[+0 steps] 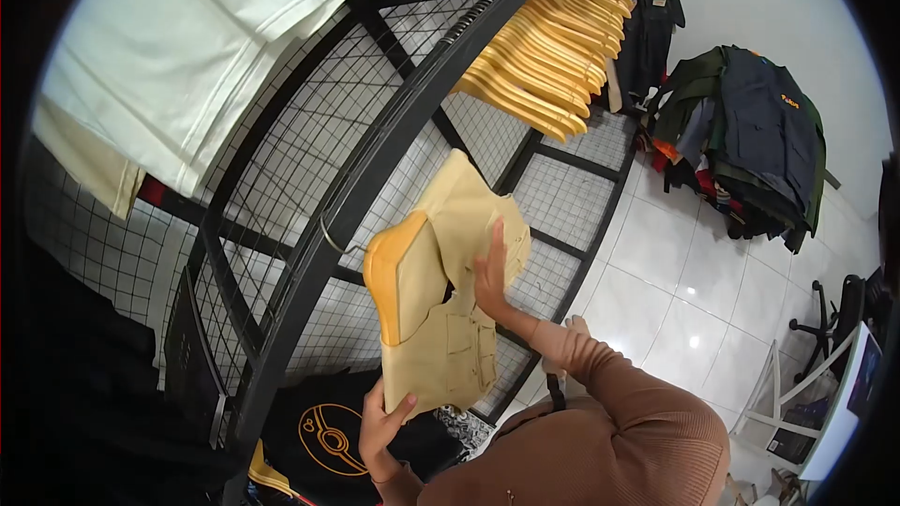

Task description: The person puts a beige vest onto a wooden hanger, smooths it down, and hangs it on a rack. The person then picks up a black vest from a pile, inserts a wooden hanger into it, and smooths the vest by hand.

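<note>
A beige vest (445,337) with pockets hangs on a wooden hanger (382,267), whose metal hook is over the black rack's rail. My left hand (382,422) pinches the vest's lower left edge, thumb on the front side. Against the other front panel lies my right hand (491,274), fingers stretched out and flat on the cloth. The ends of some right fingers are hard to make out.
The black metal rack (375,145) with mesh panels runs diagonally past me. Several wooden hangers (553,52) hang farther along it. White garments (202,47) are at upper left, a black printed garment (328,436) below. Another clothes pile (764,136) and a desk (839,403) stand right.
</note>
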A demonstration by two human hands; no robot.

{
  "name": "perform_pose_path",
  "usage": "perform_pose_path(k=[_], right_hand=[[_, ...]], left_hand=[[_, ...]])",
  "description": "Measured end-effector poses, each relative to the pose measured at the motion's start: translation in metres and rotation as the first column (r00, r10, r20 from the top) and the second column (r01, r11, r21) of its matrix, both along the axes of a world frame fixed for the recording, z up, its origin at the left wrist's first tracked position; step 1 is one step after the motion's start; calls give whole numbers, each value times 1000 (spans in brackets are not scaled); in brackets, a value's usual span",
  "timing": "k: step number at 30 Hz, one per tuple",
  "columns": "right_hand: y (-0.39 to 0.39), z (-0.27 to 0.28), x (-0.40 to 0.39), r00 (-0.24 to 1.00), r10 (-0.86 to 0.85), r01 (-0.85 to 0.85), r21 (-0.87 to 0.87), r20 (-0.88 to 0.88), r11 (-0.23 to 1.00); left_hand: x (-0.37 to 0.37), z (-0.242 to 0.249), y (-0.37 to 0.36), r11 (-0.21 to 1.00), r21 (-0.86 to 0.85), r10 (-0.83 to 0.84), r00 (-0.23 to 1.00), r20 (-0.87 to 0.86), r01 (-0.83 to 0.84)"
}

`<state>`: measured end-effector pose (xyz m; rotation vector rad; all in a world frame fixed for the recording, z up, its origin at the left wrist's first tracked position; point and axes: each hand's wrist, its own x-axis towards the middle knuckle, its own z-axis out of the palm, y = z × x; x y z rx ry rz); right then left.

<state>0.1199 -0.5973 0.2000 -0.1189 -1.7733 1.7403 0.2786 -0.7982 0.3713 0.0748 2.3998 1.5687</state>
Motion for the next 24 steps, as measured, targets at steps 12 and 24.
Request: perform_pose_path(k=[12, 24], right_hand=[[0, -108, -97, 926, 95, -180, 206, 367, 962], [52, 93, -148, 771, 612, -330, 712, -175, 620]], left_hand=[[-25, -7, -4, 993, 65, 94, 992, 80, -100], [-26, -18, -9, 983, 57, 175, 984, 46, -177]])
